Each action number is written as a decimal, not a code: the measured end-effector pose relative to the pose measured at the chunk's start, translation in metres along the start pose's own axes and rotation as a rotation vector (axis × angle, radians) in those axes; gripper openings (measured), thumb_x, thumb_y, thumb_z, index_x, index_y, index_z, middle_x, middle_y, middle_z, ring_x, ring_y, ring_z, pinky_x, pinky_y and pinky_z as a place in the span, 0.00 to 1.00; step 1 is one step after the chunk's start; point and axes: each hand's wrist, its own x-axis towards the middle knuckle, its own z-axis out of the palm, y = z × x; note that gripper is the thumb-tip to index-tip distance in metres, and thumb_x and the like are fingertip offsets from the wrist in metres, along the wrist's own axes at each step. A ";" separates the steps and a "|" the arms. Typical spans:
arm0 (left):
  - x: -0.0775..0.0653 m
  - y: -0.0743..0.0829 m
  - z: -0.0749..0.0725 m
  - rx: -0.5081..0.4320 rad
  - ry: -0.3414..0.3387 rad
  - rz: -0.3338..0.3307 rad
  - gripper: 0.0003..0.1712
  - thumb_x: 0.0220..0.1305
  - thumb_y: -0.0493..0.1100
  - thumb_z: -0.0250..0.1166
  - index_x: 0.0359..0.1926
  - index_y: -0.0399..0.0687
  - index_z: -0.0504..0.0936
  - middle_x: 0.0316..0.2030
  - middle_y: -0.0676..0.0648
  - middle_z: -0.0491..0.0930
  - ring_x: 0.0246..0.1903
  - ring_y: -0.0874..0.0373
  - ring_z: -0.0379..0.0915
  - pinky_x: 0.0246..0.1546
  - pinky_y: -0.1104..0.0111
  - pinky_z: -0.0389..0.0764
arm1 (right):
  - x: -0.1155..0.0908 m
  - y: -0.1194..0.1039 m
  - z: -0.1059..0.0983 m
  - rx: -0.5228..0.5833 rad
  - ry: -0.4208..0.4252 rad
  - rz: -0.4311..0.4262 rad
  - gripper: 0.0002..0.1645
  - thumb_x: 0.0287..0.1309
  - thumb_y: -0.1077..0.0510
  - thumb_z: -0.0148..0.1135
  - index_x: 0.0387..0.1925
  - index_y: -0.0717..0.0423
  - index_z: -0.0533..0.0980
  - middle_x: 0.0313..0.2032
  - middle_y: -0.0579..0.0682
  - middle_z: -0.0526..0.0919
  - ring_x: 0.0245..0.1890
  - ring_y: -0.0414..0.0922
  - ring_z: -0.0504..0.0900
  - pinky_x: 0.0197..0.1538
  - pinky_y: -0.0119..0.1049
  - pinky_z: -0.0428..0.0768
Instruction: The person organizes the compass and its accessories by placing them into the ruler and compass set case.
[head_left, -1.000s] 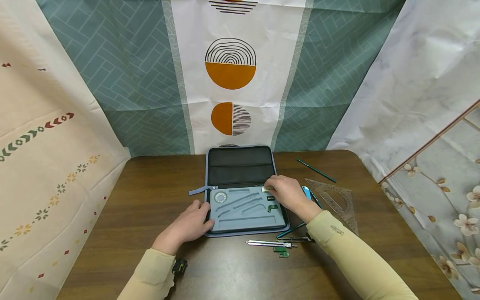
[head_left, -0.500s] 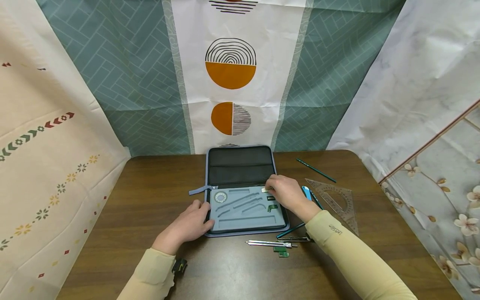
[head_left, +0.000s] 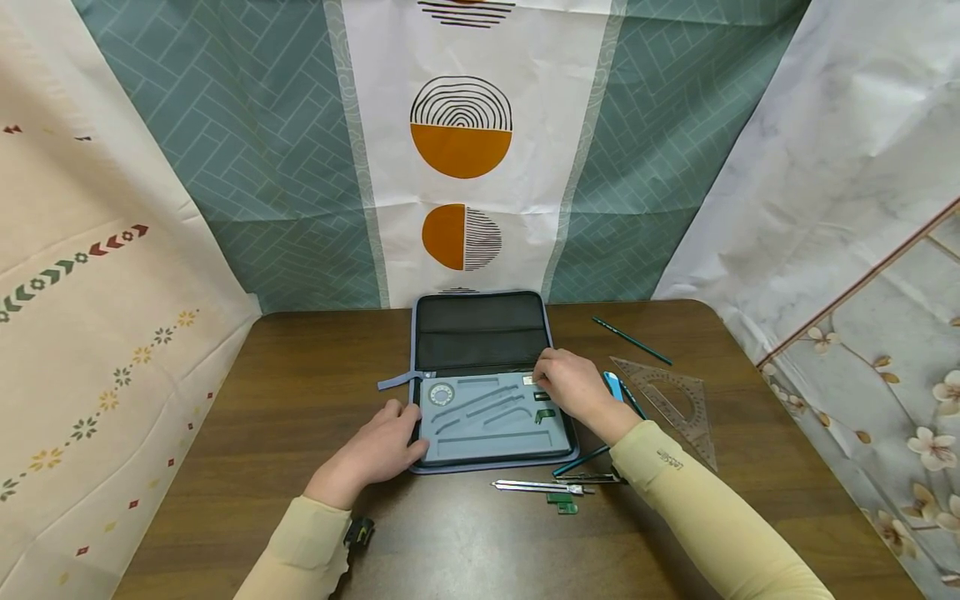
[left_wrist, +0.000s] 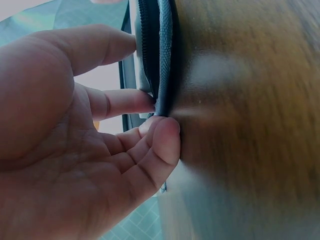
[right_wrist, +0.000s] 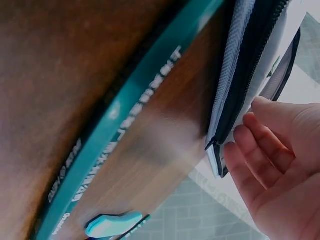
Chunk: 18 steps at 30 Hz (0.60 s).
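Left hand [head_left: 385, 443] grips the left edge of the case [head_left: 482, 350], which lies spread on the table [head_left: 315, 358]. Right hand [head_left: 570, 385] bends over a pale block [head_left: 528, 379] at the far-right corner; pinching or pressing, I cannot tell. Right sleeve [head_left: 697, 508] partly hides a pencil [head_left: 581, 462]. Set square [head_left: 700, 408] farther right; compass [head_left: 536, 487] nearside.

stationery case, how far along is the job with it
Partway, if it's being filled. Seemingly done: a green piece sits in the tray. In hand: the right hand is at a small pale piece in the tray's far right corner; the left hand holds the left edge of the case. Probably left: a silver compass-like tool, green pencil and clear set square lie on the table, and several tray slots look bare.
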 end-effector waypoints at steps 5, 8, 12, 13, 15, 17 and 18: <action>0.000 0.001 0.000 0.001 0.002 0.003 0.22 0.78 0.44 0.67 0.65 0.35 0.77 0.53 0.37 0.73 0.46 0.48 0.70 0.49 0.50 0.77 | -0.002 -0.001 -0.001 0.006 -0.001 0.000 0.05 0.69 0.64 0.76 0.42 0.52 0.91 0.44 0.48 0.87 0.46 0.48 0.87 0.48 0.43 0.87; -0.001 0.001 0.001 -0.005 -0.007 0.003 0.23 0.78 0.44 0.66 0.65 0.35 0.77 0.53 0.36 0.73 0.47 0.47 0.70 0.50 0.49 0.77 | -0.003 -0.001 -0.001 0.006 -0.006 -0.008 0.05 0.69 0.64 0.76 0.43 0.52 0.91 0.44 0.48 0.88 0.46 0.49 0.87 0.48 0.44 0.87; -0.001 0.001 -0.001 -0.009 -0.016 -0.003 0.23 0.79 0.44 0.66 0.66 0.35 0.76 0.54 0.36 0.72 0.47 0.47 0.70 0.49 0.49 0.77 | -0.003 0.000 -0.003 0.013 -0.011 -0.036 0.06 0.69 0.64 0.76 0.44 0.52 0.91 0.45 0.48 0.88 0.47 0.49 0.87 0.48 0.44 0.87; -0.001 0.001 -0.001 -0.008 -0.016 -0.004 0.23 0.79 0.44 0.66 0.65 0.34 0.76 0.53 0.36 0.72 0.47 0.47 0.69 0.49 0.49 0.77 | -0.004 0.001 -0.004 0.015 -0.013 -0.042 0.06 0.69 0.64 0.77 0.44 0.52 0.91 0.45 0.48 0.88 0.47 0.49 0.87 0.48 0.44 0.87; -0.001 0.001 -0.002 -0.008 -0.014 -0.005 0.23 0.78 0.44 0.66 0.65 0.35 0.76 0.53 0.36 0.72 0.47 0.47 0.69 0.49 0.50 0.77 | -0.004 0.002 -0.005 0.023 -0.019 -0.045 0.07 0.68 0.64 0.77 0.45 0.52 0.91 0.46 0.48 0.88 0.48 0.49 0.87 0.49 0.45 0.87; 0.000 0.002 -0.003 -0.006 -0.014 -0.005 0.23 0.78 0.44 0.67 0.65 0.35 0.76 0.52 0.37 0.72 0.47 0.47 0.69 0.49 0.50 0.77 | -0.006 0.003 -0.005 0.032 -0.027 -0.040 0.08 0.68 0.63 0.77 0.46 0.52 0.91 0.47 0.48 0.88 0.49 0.49 0.87 0.49 0.46 0.87; 0.000 0.002 -0.002 -0.005 -0.015 -0.005 0.24 0.78 0.44 0.67 0.65 0.35 0.76 0.52 0.37 0.72 0.46 0.47 0.69 0.49 0.50 0.77 | -0.007 0.003 -0.005 0.037 -0.030 -0.037 0.08 0.68 0.63 0.77 0.47 0.52 0.90 0.48 0.48 0.88 0.49 0.49 0.87 0.49 0.46 0.87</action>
